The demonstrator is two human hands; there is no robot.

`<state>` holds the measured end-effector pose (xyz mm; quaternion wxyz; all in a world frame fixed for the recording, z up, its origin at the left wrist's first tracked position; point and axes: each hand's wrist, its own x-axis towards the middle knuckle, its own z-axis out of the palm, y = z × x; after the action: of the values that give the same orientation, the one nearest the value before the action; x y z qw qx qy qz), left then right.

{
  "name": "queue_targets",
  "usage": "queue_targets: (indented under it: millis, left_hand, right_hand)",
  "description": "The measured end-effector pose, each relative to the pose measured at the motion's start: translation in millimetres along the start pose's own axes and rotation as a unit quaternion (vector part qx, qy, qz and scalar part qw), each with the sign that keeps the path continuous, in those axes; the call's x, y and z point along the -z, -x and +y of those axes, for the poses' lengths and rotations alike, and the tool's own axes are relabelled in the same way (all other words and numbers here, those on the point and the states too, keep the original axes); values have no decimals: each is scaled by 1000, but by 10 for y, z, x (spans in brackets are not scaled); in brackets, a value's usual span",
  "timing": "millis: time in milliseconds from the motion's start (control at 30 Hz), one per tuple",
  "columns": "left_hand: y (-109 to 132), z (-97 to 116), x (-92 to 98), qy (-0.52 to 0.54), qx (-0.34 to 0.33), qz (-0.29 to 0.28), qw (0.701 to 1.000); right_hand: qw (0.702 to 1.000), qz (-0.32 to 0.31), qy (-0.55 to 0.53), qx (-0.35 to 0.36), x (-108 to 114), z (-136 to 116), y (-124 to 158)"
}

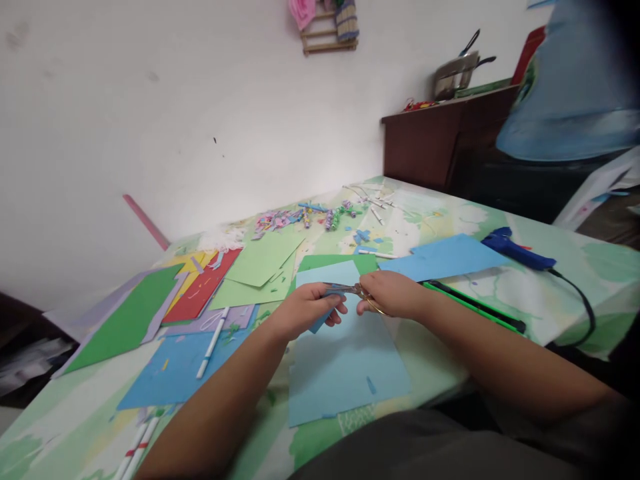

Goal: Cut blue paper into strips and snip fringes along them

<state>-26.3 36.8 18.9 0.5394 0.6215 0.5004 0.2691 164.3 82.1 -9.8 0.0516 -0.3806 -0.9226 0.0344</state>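
My right hand (393,293) is closed around the gold handles of a pair of scissors (354,289), whose blades point left. In my left hand (310,310) is a small piece of blue paper (320,323), pinched between the fingers. The blades reach to the fingertips of my left hand, at the upper edge of that piece; whether they are cutting into it I cannot tell. Light blue paper sheets (345,367) lie flat beneath both hands, with a small darker blue scrap (371,385) on them.
Green (130,313), red (203,287) and light green sheets (265,260) spread on the left, with a white marker (213,343) on a blue sheet. To the right are a blue glue gun (517,248) with its cord, and a green-edged tool (475,307). Curled paper pieces (330,217) lie at the back.
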Motion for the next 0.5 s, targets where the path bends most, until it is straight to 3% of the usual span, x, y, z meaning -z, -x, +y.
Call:
queue_targets:
  millis: [333, 500]
  left_hand:
    - [-17, -43, -9, -86, -22, 34, 995]
    - [2, -10, -23, -63, -48, 85, 993]
  right_hand:
    - [1000, 11, -18, -2, -5, 20, -6]
    - [999, 28, -39, 3, 18, 45, 24]
